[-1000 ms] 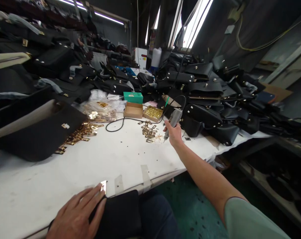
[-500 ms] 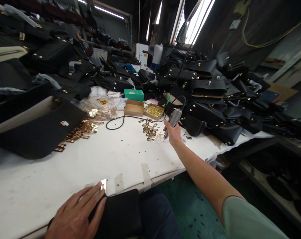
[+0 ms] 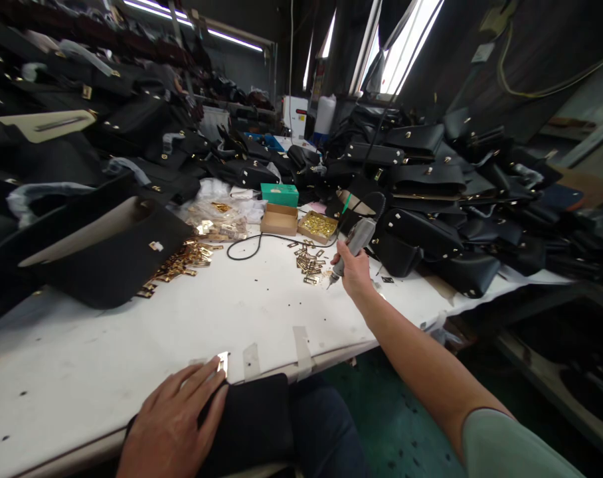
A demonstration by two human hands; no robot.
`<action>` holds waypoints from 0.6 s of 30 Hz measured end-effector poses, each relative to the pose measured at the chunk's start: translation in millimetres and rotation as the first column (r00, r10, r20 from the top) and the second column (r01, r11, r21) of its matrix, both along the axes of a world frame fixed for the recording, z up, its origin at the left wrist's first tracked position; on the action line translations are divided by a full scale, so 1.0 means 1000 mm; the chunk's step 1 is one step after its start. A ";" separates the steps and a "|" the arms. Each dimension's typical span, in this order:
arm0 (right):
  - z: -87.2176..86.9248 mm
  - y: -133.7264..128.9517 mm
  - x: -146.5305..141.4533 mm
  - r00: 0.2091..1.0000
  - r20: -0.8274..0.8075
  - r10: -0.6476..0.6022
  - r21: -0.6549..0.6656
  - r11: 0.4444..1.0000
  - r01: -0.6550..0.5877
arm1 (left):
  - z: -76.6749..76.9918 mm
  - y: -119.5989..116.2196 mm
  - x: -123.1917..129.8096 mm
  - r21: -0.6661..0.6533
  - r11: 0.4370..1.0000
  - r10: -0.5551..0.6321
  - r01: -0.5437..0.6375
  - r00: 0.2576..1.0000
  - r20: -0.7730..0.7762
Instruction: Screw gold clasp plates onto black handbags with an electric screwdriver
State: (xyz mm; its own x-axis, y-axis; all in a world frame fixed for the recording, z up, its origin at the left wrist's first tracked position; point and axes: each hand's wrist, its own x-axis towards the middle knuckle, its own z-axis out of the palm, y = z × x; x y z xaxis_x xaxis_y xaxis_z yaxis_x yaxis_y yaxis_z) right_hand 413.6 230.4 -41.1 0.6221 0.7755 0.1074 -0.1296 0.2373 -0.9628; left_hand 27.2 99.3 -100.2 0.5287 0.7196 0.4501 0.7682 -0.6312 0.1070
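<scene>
R hand (image 3: 355,272) clamped on grey cylindrical driver (image 3: 360,234); L hand (image 3: 174,413) over black leather-look panel (image 3: 256,421), grip unclear. Prob. fastener pickup; next needs steady aim.

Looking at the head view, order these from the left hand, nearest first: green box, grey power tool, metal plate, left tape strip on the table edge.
1. Metal plate: at the left hand's fingertips.
2. Left tape strip: just right of the plate.
3. Grey power tool: farther right, in the right hand.
4. Green box: at the back.
</scene>
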 end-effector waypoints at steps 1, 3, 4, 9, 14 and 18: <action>0.003 -0.002 -0.009 0.998 -0.048 0.031 0.025 0.999 -0.030 | 0.004 -0.001 0.002 0.005 1.000 0.014 -0.014 1.000 0.004; 0.009 -0.008 -0.031 0.984 -0.141 0.104 0.068 0.993 -0.095 | 0.011 -0.004 0.006 0.006 0.999 0.040 -0.040 0.999 0.012; 0.012 -0.011 -0.044 0.974 -0.182 0.137 0.082 0.989 -0.123 | 0.014 -0.006 0.008 -0.001 0.999 0.053 -0.053 0.998 0.015; 0.020 -0.029 -0.112 0.870 -0.410 0.272 0.100 0.962 -0.254 | 0.026 -0.016 0.015 -0.113 0.987 0.121 -0.117 0.992 0.027; 0.011 -0.050 -0.174 0.728 -0.572 0.378 0.061 0.905 -0.421 | 0.032 -0.024 0.020 -0.228 0.961 0.182 -0.157 0.979 0.091; -0.006 -0.066 -0.202 0.642 -0.656 0.397 0.024 0.861 -0.507 | 0.033 -0.026 0.020 -0.265 0.952 0.191 -0.153 0.974 0.121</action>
